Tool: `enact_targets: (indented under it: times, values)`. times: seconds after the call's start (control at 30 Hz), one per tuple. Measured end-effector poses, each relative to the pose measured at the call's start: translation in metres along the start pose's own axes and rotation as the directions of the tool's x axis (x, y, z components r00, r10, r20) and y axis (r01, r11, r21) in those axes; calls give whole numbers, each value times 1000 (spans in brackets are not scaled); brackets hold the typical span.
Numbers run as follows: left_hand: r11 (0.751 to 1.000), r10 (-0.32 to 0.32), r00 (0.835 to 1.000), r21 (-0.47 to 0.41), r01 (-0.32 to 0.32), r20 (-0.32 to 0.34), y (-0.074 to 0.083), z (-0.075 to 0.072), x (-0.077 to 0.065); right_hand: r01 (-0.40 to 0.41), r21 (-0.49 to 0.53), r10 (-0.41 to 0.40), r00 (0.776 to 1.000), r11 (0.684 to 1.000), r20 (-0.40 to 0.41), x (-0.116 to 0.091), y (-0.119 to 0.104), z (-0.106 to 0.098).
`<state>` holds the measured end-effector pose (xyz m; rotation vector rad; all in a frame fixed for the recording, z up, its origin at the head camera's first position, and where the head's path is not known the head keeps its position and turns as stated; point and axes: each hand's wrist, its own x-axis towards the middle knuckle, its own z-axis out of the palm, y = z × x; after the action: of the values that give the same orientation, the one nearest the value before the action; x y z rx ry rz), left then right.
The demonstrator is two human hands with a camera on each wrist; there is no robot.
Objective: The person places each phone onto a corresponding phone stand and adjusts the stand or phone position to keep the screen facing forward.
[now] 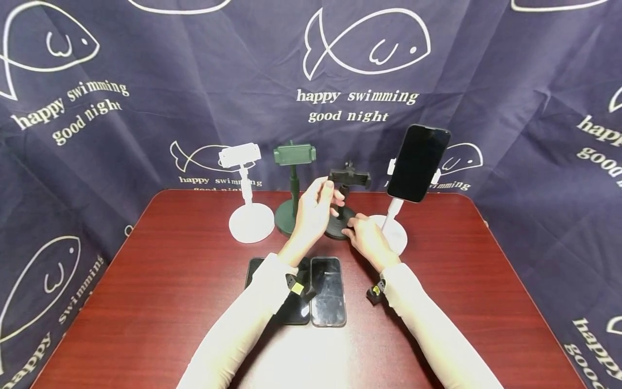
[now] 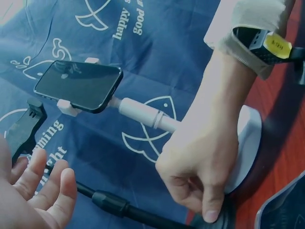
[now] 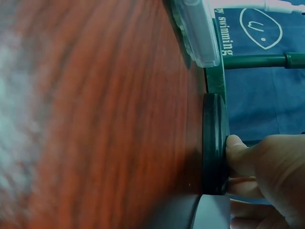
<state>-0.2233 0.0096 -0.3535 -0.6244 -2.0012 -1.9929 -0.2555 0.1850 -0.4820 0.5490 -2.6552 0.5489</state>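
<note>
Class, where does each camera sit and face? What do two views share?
Head: on the head, facing forward and down at the table; both sleeves, left hand, right hand show.
Left wrist: on that wrist, facing the mounted smartphone; both hands show.
Right wrist: on that wrist, facing the black stand base; right hand shows.
Head and left wrist share the smartphone.

Both your arms reach forward and slant inward: the left arm (image 1: pixel 245 319) angles to your right, the right arm (image 1: pixel 432 324) to your left. Your left grip (image 1: pixel 313 210) is the higher one, fingers loosely curved and slightly spread (the wrist view hides its thumb). Your right grip (image 1: pixel 367 239) sits lower, knuckles up, thumb and bent fingers pinching.
</note>
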Motion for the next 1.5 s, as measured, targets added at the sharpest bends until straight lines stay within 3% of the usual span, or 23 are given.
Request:
enact_targets:
  times: [0.2, 0.83, 1.07, 1.2, 1.4, 1.5]
  values:
    - [1000, 26, 1000, -12, -26, 2, 0, 1, -5, -2, -3, 2, 1000, 1000, -13, -2, -1, 1]
    - [1000, 17, 999, -7, -16, 33, 5, -4, -11, -1, -35, 1, 1000, 999, 4, -7, -9, -3]
    - [1000, 20, 999, 20, -20, 27, 7, -4, -14, 52, -86, -58, 996, 995, -65, -12, -17, -3]
    - [1000, 23, 999, 19, -24, 26, -1, -4, -13, 63, -87, -71, 993, 994, -93, -13, -19, -1]
    - [1000, 14, 1000, 8, -14, 28, -29, -5, -8, 68, -54, -71, 996, 996, -58, -13, -16, 1]
    - [1000, 18, 999, 6, -18, 35, -32, -5, -7, 61, -42, -63, 997, 997, -36, -11, -14, -1]
